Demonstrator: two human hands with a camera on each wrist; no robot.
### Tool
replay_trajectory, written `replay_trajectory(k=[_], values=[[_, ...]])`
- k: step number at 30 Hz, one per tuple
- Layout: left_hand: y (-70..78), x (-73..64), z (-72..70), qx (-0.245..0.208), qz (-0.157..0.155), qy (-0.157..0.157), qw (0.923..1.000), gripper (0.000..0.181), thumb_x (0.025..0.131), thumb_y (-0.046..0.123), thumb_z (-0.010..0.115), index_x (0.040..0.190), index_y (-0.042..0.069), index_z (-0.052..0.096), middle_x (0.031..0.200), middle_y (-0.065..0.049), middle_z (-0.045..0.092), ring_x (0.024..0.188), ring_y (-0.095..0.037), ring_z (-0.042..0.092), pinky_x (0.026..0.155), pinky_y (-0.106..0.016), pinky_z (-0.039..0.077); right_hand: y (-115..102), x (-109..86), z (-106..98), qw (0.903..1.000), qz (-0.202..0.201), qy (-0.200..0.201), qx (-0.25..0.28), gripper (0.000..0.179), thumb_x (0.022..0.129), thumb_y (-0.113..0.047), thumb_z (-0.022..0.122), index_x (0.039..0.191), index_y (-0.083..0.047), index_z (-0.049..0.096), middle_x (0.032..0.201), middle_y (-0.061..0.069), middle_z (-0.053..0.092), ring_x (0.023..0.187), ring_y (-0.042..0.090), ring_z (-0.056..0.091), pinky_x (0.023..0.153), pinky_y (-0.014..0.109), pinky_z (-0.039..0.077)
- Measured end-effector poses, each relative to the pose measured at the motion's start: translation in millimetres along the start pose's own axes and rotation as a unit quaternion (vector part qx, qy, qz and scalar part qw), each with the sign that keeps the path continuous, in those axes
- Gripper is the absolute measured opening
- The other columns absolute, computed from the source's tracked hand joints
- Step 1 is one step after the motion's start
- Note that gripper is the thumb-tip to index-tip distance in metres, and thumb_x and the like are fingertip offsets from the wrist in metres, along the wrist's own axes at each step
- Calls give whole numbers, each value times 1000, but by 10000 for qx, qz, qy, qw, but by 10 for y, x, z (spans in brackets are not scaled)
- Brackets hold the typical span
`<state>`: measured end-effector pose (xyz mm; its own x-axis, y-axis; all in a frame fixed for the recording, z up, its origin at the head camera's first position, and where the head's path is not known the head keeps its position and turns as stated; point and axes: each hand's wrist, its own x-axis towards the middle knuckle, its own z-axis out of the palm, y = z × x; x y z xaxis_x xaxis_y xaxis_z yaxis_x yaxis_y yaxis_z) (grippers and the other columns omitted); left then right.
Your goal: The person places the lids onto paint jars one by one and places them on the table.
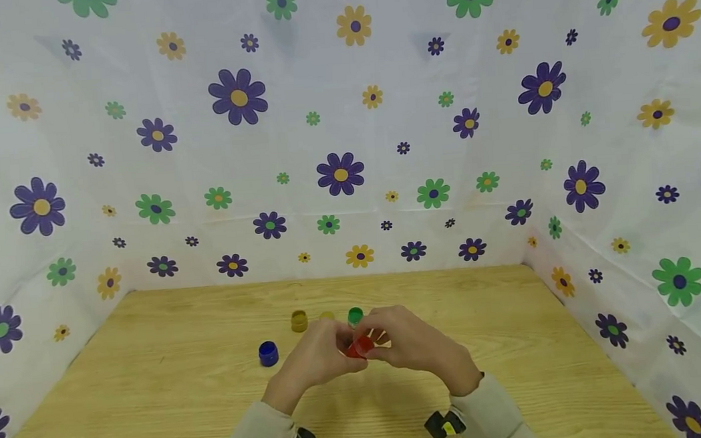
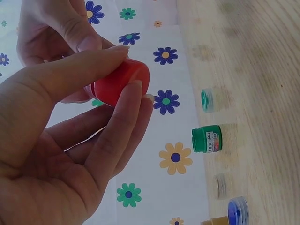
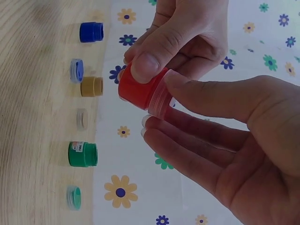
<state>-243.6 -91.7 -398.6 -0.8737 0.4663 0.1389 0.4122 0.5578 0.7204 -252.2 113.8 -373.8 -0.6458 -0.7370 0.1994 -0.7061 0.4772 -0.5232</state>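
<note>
A small red paint jar (image 3: pixel 136 89) is held up over the table, tilted on its side. My left hand (image 1: pixel 317 358) grips its body between thumb and fingers. On the jar's mouth sits a clear lid (image 3: pixel 161 99), which my right hand (image 1: pixel 412 342) pinches with thumb and fingertips. Whether the lid is screwed tight cannot be told. Beyond the hands stand an uncapped green jar (image 2: pixel 207 139), an ochre jar (image 3: pixel 92 86) and, to the left, an uncapped blue jar (image 1: pixel 268 353).
Loose lids lie among the jars: a green-stained lid (image 3: pixel 73 197), a clear lid (image 3: pixel 82 119) and a blue-stained lid (image 3: pixel 76 71). The wooden table (image 1: pixel 156 391) meets a flower-printed white cloth (image 1: pixel 297 142) at its back and sides.
</note>
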Motion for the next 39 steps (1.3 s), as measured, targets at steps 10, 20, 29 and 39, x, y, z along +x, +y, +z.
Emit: replay_trajectory(k=[10,20,29,39], values=[[26,-10,1,4,-22,24,10000,15,81,13,87,94,10,80,89,-2,79,76,-10,69,67,-23,55,-6,-4,13,9997,133,151,-100,16,94,-12,75,109,-6,75,96,6,76,79,6,66,72,15,54],[43,-12,7,111,-22,40,9999,12,80,13,88,87,11,78,82,0,77,70,-10,64,62,-23,52,5,-6,28,9995,169,209,-139,15,96,-15,73,105,-3,73,89,7,76,73,9,66,66,15,53],[28,-8,-9,46,-40,6,10000,13,81,11,86,92,8,79,84,-2,78,71,-9,66,63,-23,53,-31,-19,11,9994,-70,323,129,22,91,-8,78,112,-5,72,116,11,68,106,27,70,80,25,61],[42,-18,-19,35,-72,18,10000,15,80,11,88,92,8,80,84,-2,78,70,-10,66,64,-22,54,-19,3,9,9993,-290,160,144,15,90,-2,77,105,-6,76,103,7,72,96,17,70,81,19,59]])
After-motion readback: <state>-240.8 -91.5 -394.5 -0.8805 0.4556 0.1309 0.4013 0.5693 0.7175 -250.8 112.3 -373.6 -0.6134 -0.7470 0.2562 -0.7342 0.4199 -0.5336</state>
